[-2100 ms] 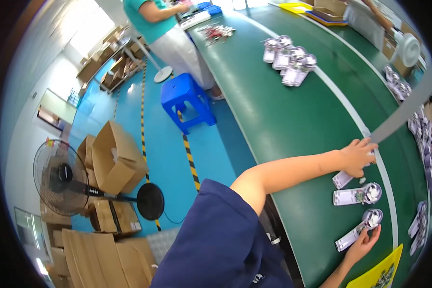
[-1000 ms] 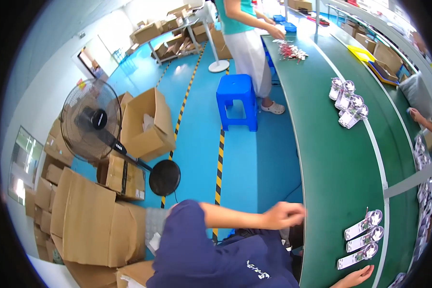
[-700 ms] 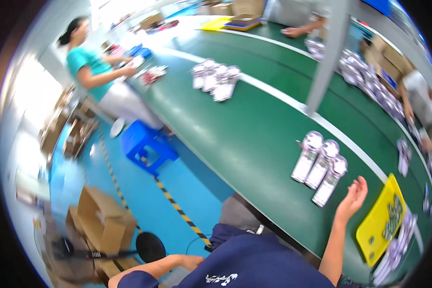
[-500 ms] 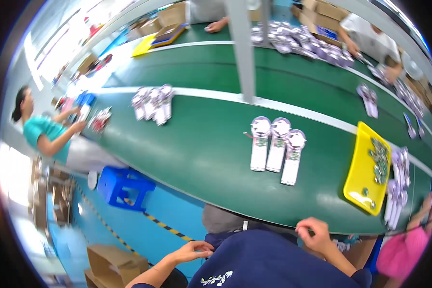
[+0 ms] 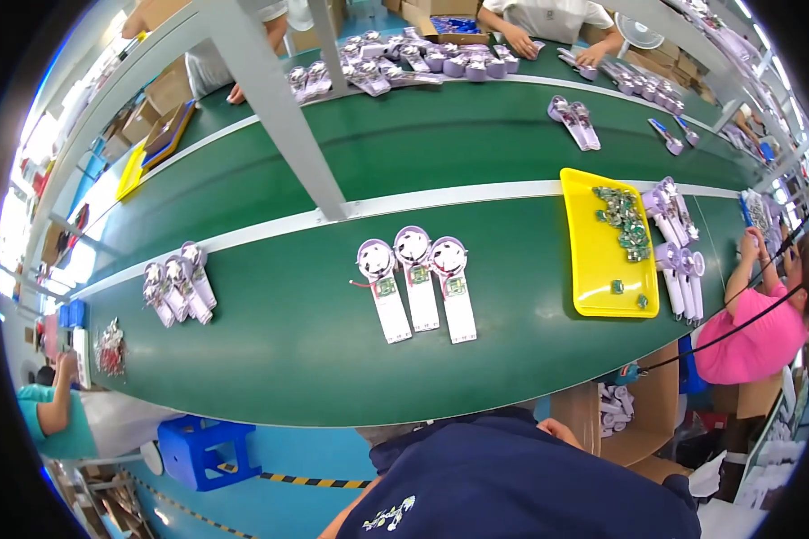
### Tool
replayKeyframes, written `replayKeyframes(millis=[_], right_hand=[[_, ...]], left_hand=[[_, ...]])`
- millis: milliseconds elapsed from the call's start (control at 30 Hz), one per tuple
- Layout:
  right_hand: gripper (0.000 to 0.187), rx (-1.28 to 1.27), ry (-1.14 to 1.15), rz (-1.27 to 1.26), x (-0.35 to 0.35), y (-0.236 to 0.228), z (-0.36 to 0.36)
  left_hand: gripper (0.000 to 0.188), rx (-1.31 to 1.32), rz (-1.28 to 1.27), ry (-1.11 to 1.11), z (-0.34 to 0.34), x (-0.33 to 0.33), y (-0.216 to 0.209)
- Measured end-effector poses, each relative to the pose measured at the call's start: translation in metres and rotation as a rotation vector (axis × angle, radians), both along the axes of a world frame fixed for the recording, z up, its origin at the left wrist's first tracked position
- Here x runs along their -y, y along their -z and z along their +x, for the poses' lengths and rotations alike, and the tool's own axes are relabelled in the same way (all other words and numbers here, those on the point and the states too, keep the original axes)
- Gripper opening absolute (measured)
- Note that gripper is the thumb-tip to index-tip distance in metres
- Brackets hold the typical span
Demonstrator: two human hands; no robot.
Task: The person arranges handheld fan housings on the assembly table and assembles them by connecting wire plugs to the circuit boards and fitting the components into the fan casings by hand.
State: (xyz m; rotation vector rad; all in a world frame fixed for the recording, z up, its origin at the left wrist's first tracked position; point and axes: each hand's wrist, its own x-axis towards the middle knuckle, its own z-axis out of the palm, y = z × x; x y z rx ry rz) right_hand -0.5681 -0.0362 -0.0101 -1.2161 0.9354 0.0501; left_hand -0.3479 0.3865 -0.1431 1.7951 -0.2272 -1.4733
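Observation:
My right hand shows only in part beside my dark blue shirt, below the front edge of the green table. Its fingers are mostly hidden, so I cannot make out whether they hold anything. Of my left arm, just a strip of forearm comes in at the lower edge; the shirt covers the hand. In front of me on the table lie three white and lilac handheld fan housings with round heads, each showing a small green circuit board on its handle. To their right, a yellow tray holds many small green circuit boards.
More fan housings lie in a group at left and beside the tray. A grey metal post rises from the table's centre rail. Co-workers sit left, right and across. A blue stool and a cardboard box stand below.
The view has swung to the right, bringing the yellow tray and the cardboard box further in. Both my hands have drawn down behind my shirt; the left has gone out of sight.

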Motion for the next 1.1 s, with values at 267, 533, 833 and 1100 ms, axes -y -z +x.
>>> replayKeyframes(millis=[267,533,833,1100], right_hand=[[0.031,0.048,0.193,-0.067,0.046,-0.106,0.045],[0.023,-0.312,0.204,0.158,0.064,-0.034,-0.031],[0.022,-0.296,-0.606,-0.588,-0.019,0.012,-0.192],[0.023,-0.477,-0.773,-0.405,-0.033,-0.054,-0.215]], left_hand=[[0.021,-0.484,-0.254,-0.294,0.114,0.043,-0.208],[0.032,-0.152,0.154,-0.445,0.033,0.005,-0.151],[0.038,-0.279,0.449,-0.045,-0.023,-0.045,-0.139],[0.04,-0.266,0.395,0.312,-0.037,-0.057,-0.13]])
